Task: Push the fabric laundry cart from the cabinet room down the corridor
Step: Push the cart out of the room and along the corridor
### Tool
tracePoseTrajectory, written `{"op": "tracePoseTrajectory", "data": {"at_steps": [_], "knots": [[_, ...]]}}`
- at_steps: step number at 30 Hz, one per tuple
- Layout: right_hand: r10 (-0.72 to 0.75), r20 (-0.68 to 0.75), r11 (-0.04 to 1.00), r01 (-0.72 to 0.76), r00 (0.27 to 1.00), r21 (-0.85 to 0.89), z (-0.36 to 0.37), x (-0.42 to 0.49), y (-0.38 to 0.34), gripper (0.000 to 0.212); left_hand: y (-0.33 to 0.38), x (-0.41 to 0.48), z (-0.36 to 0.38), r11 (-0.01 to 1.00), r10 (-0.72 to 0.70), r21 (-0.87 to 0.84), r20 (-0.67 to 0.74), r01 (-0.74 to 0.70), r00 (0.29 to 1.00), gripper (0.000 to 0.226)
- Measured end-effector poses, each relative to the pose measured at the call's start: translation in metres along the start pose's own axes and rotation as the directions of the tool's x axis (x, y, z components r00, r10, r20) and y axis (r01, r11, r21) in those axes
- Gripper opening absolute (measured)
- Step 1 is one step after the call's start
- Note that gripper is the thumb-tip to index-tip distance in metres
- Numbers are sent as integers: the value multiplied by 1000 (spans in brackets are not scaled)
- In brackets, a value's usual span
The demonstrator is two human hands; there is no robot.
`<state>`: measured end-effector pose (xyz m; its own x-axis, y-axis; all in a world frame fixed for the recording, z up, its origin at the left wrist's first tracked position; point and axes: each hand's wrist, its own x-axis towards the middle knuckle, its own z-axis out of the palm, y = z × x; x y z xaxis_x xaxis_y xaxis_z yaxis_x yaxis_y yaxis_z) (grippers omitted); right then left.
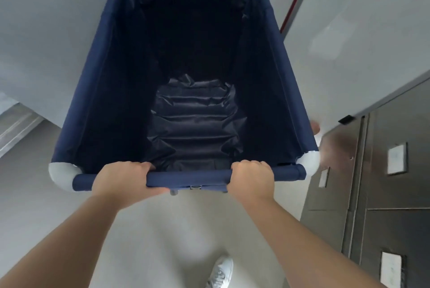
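So the laundry cart (111, 59) is this deep navy fabric bin on a tube frame with pale grey corner caps, sitting dead centre on the light floor (162, 229) right in front of the person. Inside there's nothing but crumpled dark lining at the bottom. Both hands are on the near top rail (188, 177) — left hand (123, 182) wrapped fully around it, fingers curled over the top and thumb underneath, and right hand (252, 179) clamped the same way just beside it, a stretch of bare rail between them. Off to the right there's a steel cabinet (384, 194) with white labels on its doors, close to the cart's near corner. One white sneaker (221, 271) shows at the bottom edge.
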<state>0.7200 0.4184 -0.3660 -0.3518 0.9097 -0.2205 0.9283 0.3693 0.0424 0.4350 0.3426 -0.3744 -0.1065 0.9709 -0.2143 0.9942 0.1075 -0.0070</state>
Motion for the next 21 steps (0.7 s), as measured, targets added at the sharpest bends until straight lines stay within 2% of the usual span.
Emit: {"op": "tracePoseTrajectory", "data": {"at_steps": [5, 14, 21], "knots": [[4, -17, 1000, -5, 1000, -22, -9, 47, -9, 16, -22, 46, -12, 999, 27, 40, -7, -26, 1000, 82], [75, 12, 994, -73, 997, -83, -36, 154, -32, 11, -75, 156, -30, 995, 86, 49, -19, -85, 996, 78], [126, 9, 990, -126, 992, -62, -54, 226, -61, 5, -125, 235, -50, 984, 169, 46, 16, -169, 986, 78]]}}
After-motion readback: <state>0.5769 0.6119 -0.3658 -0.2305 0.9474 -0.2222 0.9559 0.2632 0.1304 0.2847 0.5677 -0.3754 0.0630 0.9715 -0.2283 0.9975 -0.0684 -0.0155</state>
